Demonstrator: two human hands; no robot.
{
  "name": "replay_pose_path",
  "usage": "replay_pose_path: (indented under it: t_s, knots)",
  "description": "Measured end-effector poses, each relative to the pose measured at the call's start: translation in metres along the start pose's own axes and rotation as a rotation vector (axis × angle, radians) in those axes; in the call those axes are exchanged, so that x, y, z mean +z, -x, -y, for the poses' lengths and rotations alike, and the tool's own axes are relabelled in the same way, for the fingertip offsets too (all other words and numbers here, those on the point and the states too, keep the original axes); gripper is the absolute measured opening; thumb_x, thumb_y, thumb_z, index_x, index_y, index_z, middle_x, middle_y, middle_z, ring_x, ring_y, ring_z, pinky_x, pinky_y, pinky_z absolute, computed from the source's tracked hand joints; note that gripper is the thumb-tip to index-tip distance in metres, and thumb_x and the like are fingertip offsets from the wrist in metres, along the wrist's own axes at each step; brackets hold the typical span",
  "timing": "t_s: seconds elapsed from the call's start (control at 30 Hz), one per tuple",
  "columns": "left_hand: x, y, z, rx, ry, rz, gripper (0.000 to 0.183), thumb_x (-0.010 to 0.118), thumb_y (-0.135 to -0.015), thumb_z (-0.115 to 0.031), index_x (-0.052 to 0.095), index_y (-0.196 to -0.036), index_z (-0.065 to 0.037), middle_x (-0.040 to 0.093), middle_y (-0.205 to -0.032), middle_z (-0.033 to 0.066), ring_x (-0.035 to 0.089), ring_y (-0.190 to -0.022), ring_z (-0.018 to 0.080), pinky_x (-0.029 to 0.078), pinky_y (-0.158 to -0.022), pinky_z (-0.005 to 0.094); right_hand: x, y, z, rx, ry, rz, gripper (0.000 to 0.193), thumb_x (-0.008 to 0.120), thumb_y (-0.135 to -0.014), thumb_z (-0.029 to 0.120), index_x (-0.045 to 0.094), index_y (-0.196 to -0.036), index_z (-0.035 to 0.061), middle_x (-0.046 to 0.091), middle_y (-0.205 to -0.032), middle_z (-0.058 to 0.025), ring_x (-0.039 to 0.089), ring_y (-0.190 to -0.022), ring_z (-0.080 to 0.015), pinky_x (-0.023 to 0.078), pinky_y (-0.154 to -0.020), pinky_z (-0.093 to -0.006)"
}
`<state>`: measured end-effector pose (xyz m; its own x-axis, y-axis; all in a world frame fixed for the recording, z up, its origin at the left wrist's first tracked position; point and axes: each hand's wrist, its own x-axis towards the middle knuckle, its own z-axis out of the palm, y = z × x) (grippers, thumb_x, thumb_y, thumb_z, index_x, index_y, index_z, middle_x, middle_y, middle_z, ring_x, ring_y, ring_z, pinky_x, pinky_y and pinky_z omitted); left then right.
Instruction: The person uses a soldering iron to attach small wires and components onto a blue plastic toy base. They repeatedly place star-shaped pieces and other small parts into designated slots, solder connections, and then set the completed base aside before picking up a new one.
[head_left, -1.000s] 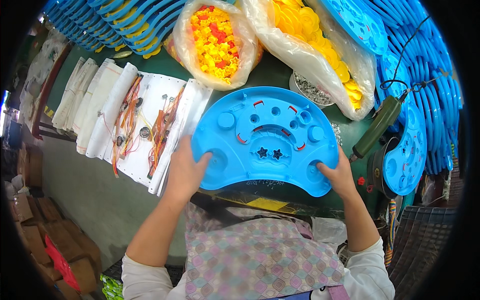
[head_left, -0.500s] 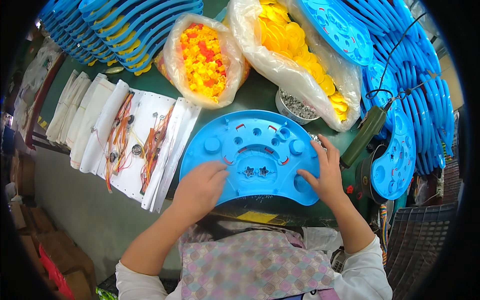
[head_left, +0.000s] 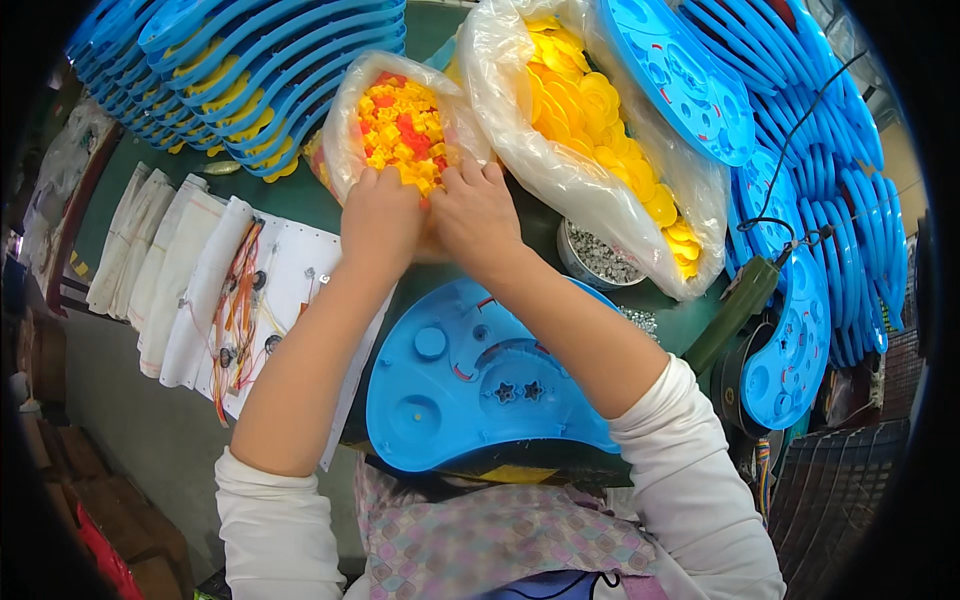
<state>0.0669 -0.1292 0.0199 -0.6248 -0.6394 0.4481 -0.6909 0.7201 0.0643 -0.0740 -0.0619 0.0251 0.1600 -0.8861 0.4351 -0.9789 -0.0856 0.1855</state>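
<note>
Both my hands are at the near side of a clear plastic bag (head_left: 345,120) filled with small yellow and red plastic pieces (head_left: 405,125). My left hand (head_left: 382,222) has its fingers curled over the bag's near rim, against the pieces. Close beside it, my right hand (head_left: 474,220) is curled the same way. What the fingertips grip is hidden. Below my forearms lies a blue curved plastic panel (head_left: 400,375) with round recesses, two star-shaped holes and red strips. My right forearm covers its upper right part.
A larger bag of yellow discs (head_left: 600,120) stands right of the small bag, beside a tub of small metal parts (head_left: 595,255). A green-handled tool (head_left: 735,305) hangs on a cord at right. Blue panels (head_left: 250,60) are stacked at both sides. Wired parts (head_left: 240,310) lie on white sheets.
Both hands have left the blue panel and moved up to the bag of small pieces. The panel now sits slightly lower in view.
</note>
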Motion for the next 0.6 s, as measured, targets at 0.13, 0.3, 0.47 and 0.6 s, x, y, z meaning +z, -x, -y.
replay_pose_path:
  t_s: [0.13,0.3,0.47,0.6]
  knots:
    - [0.008,-0.005,-0.003,-0.031,-0.053,0.036,0.018,0.083,-0.081,-0.019,0.077,-0.089,-0.004,0.066,-0.101,0.0121,0.06,-0.103,0.0308,0.052,-0.09,0.0403,0.007,0.003,-0.008,0.03,-0.082,-0.049,0.012,0.072,-0.084,0.017,0.074,-0.094,0.011,0.071,-0.101,-0.0068,0.063,-0.105,-0.0253,0.044,-0.093,-0.0407]
    - [-0.001,-0.003,-0.004,-0.026,0.085,0.005,0.025,0.085,-0.079,-0.02,0.077,-0.095,-0.003,0.065,-0.103,0.0142,0.058,-0.107,0.0305,0.051,-0.095,0.0411,-0.008,0.014,-0.018,0.094,-0.35,-0.089,0.023,0.077,-0.084,0.018,0.069,-0.102,0.0089,0.07,-0.101,-0.0081,0.063,-0.105,-0.0263,0.045,-0.094,-0.0412]
    - [-0.048,0.011,-0.016,-0.29,0.789,0.191,0.021,0.081,-0.088,-0.021,0.075,-0.097,-0.002,0.074,-0.099,0.0109,0.068,-0.095,0.0223,0.054,-0.087,0.035,-0.066,0.036,-0.02,0.404,-1.087,0.037,0.024,0.073,-0.092,0.007,0.064,-0.114,0.0034,0.069,-0.106,-0.007,0.068,-0.101,-0.0196,0.053,-0.09,-0.0368]
    - [-0.067,0.055,-0.04,-0.466,1.643,0.473,0.024,0.081,-0.091,-0.018,0.07,-0.105,-0.002,0.074,-0.098,0.0087,0.072,-0.088,0.0158,0.056,-0.08,0.0278,-0.094,0.087,-0.01,0.52,-1.486,0.061,0.032,0.066,-0.096,-0.001,0.058,-0.127,-0.0001,0.069,-0.117,-0.0091,0.067,-0.109,-0.0147,0.056,-0.096,-0.0308]
